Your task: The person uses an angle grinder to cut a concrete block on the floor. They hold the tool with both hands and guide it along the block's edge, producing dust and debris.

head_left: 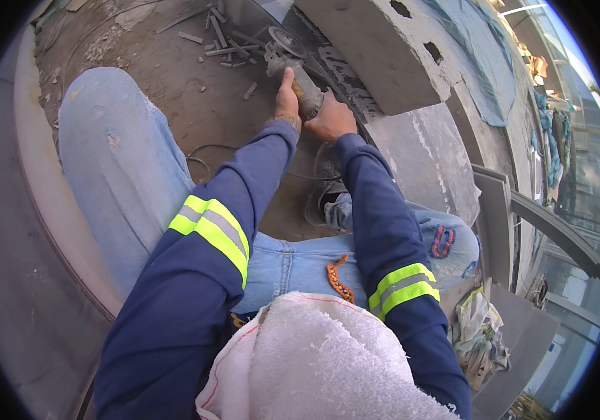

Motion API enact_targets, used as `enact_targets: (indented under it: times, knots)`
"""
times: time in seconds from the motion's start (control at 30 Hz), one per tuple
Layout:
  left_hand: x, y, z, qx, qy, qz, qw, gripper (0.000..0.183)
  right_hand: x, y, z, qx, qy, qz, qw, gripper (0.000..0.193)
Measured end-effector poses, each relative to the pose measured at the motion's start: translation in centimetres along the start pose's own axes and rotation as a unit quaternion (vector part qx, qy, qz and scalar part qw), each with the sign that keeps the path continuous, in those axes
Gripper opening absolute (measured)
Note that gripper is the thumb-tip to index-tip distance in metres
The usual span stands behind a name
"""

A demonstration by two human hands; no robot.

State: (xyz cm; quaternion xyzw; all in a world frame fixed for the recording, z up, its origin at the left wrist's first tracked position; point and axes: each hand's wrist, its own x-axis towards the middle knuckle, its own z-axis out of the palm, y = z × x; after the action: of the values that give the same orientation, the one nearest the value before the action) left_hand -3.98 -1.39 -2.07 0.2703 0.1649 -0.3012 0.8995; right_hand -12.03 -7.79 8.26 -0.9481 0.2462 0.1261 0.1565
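Observation:
Both my hands hold a dusty angle grinder point(305, 89) out ahead of me, beyond my knees. Wrapped along the near left side of its body is my left hand point(287, 100), thumb on top. My right hand point(333, 117) grips the rear end, fingers closed round it. At the far end of the tool sits a round grey disc point(287, 42), beside the lower edge of a grey slab. I cannot tell whether the disc is spinning or touching the slab.
A thick slab point(384, 56) with two holes lies ahead on the right, near a blue cloth point(478, 63). Cut strips point(226, 38) litter the dusty floor at the far left. A cable point(205, 155) loops between my legs. Crumpled bags point(480, 329) lie at my right.

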Motion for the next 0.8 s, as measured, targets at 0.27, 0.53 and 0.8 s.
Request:
enact_targets:
  times: [0.27, 0.53, 0.8]
  knots:
    - [3.5, -0.7, -2.1, 0.002, 0.019, 0.028, 0.999, 0.064, 0.3, -0.9, 0.0, -0.002, 0.005, -0.018, 1.0, 0.074]
    - [4.1, 0.0, -2.3, 0.009, 0.023, 0.053, 0.998, 0.062, 0.6, -1.6, -0.2, 0.001, 0.007, -0.026, 1.0, 0.074]
    - [2.4, 0.9, -1.2, -0.001, -0.001, 0.02, 1.0, 0.062, 1.2, -1.4, 0.0, -0.004, 0.003, -0.021, 1.0, 0.074]
